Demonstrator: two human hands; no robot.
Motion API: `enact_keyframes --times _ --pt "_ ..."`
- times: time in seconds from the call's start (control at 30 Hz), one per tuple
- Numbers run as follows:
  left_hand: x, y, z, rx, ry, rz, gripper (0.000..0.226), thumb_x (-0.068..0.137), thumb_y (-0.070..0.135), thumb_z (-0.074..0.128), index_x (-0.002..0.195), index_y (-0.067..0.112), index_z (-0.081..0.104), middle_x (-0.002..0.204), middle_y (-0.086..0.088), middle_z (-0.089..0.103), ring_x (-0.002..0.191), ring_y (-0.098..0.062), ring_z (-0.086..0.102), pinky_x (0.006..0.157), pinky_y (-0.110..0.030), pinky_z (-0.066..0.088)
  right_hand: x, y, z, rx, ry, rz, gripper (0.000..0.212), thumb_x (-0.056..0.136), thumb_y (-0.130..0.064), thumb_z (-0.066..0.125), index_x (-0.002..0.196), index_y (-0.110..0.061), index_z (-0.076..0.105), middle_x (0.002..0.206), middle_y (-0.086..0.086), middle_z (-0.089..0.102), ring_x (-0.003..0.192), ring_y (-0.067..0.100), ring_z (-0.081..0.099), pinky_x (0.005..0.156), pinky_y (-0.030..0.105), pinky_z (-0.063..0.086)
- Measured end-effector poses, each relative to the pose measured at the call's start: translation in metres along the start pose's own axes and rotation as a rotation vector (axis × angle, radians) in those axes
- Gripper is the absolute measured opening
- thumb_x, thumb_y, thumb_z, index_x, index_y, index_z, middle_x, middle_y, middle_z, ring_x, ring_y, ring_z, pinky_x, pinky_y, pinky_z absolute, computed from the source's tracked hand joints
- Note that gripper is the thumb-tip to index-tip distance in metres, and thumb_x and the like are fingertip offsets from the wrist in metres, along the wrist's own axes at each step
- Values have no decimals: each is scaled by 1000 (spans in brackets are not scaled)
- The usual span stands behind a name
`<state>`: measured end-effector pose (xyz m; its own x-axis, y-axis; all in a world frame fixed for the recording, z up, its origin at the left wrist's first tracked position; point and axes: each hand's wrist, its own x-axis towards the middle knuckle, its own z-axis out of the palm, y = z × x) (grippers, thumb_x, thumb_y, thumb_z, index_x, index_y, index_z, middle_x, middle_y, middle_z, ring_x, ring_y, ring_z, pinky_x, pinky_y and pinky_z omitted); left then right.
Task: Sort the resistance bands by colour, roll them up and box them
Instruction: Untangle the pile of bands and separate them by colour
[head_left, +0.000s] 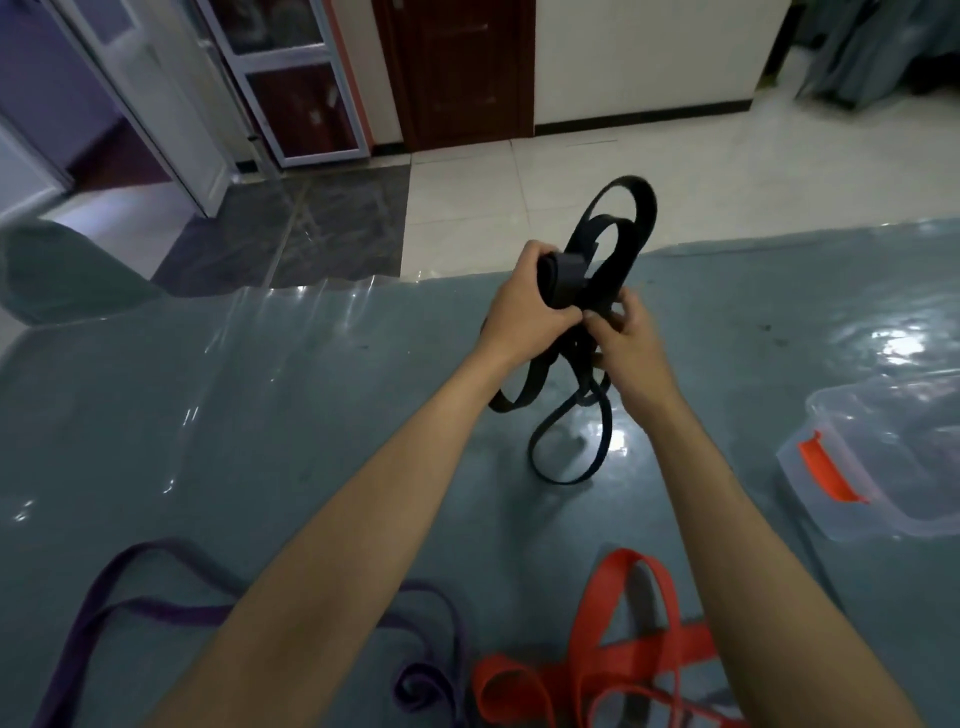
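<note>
A glossy grey-green plastic sheet (218, 415) covers the pale tiled floor (519, 176) of a room with a dark wooden door (457, 67) at twelve o'clock. At centre, the left hand (524, 306) grips a partly rolled black rubber resistance band (597, 270) while the right hand (631, 345) pinches its loose loops. A purple band (145, 608) lies at seven o'clock, an orange band (623, 649) at five, and a clear plastic box (883, 457) with an orange clip at three.

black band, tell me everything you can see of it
The black band is a flat, matte strap, rubbery in look, partly wound into a tight roll. The left hand grips that roll; the right hand pinches the strap just beside it. Loose loops stand up above the hands, others hang down, and the lowest reaches the shiny grey-green table cover.
</note>
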<state>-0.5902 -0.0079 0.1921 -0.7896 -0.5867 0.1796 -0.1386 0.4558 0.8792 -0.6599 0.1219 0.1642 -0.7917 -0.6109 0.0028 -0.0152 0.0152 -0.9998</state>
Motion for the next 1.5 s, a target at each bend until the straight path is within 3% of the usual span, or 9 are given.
enact_keyframes --times 0.1,0.23,0.4,0.53,0.67,0.87,1.1,1.2,1.5 --pt "-18 -31 9 9 -44 -119 51 76 8 79 118 18 52 104 -4 68 95 -29 70 81 -43 61 -11 31 1 -62 -40 105 19 106 -12 55 124 -21 57 118 12 72 108 30 73 98 55 58" --pt "-60 -88 21 91 -147 -293 48 76 11 80 115 16 53 105 -3 68 97 -27 68 85 -43 59 -44 92 17 -240 -102 222 20 105 -16 57 123 -24 53 116 8 73 107 25 71 96 48 57" --pt "-126 -158 33 206 -227 -474 50 82 18 82 119 19 50 118 -6 66 110 -29 65 84 -39 55 -97 164 41 -546 -257 363 44 105 -32 58 141 -9 48 137 17 64 126 37 61 100 44 49" --pt "-169 -192 33 444 -338 -564 105 83 44 86 162 24 21 157 -11 41 145 -34 41 113 -48 42 -133 187 47 -707 -350 409 65 102 -39 63 153 -8 37 141 19 62 128 39 59 101 44 50" --pt "-197 -197 24 630 -446 -538 130 77 68 80 167 38 -9 175 -3 7 159 -32 15 126 -56 19 -160 189 45 -941 -319 403 79 102 -50 60 159 -5 28 145 22 55 135 40 48 107 47 47" --pt "-236 -182 -10 605 -423 -398 114 80 88 59 165 47 -4 177 -1 5 161 -30 11 126 -55 18 -197 156 56 -1085 -245 226 70 103 -37 59 161 -9 30 158 16 39 145 36 36 115 45 41" --pt "-331 -203 -102 767 -350 -324 78 101 68 49 167 40 20 173 -5 26 157 -28 25 123 -45 27 -274 137 108 -1011 -304 -44 43 96 -15 69 138 -6 61 134 15 59 124 37 55 106 46 47" --pt "-384 -226 -156 766 -355 -427 75 101 58 56 166 37 24 171 -4 28 156 -27 27 122 -44 29 -313 147 136 -961 -326 -15 36 93 -9 71 128 -5 67 125 16 63 114 38 62 99 44 50" --pt "-520 -288 -272 809 -334 -540 67 102 45 60 162 31 35 165 -4 36 151 -26 34 121 -40 29 -417 193 193 -1080 -352 189 42 95 -14 69 136 -10 64 139 13 57 127 39 53 104 46 48"
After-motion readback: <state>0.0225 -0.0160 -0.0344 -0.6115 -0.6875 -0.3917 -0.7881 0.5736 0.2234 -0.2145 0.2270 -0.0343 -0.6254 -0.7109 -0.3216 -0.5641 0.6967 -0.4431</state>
